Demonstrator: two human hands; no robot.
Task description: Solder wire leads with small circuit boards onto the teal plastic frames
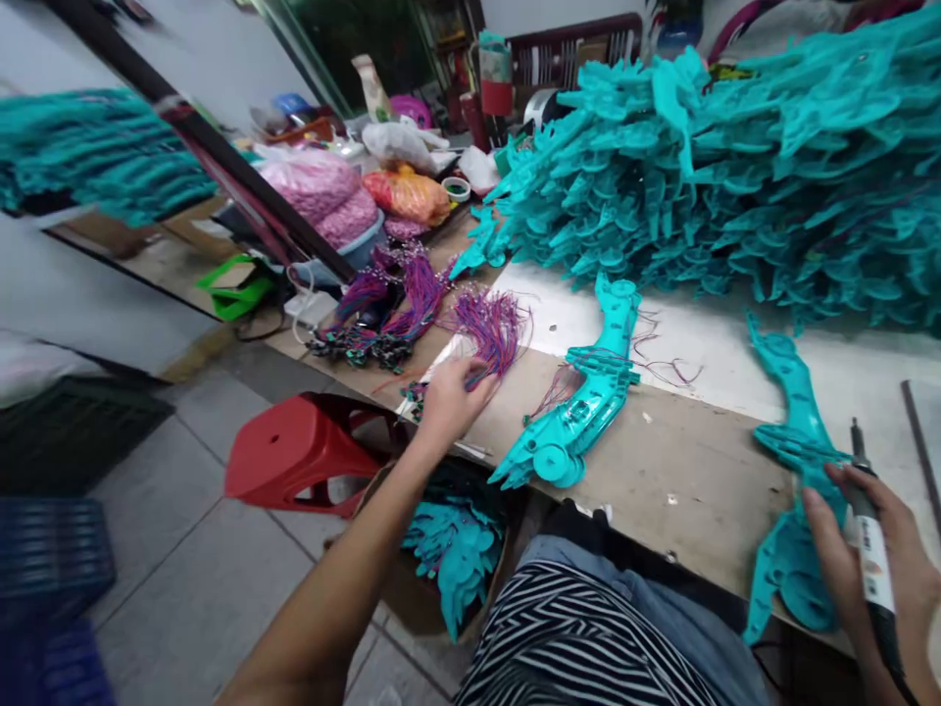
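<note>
My left hand [450,397] reaches out over the wooden bench [662,471] and closes its fingers on a bundle of purple and red wires [489,328]. My right hand [874,549] grips a thin pen-shaped tool [871,549] with a black tip and cord, and rests against a teal plastic toy shell [798,490] at the bench's near edge. A second teal shell [588,402], with wires trailing from it, lies between my hands.
A large heap of teal shells [735,167] fills the back right. More wire bundles [389,304] lie at left, beside pink [323,191] and orange bags [408,196]. A red stool [301,451] lies tipped on the tiled floor. A box of teal parts [456,549] sits under the bench.
</note>
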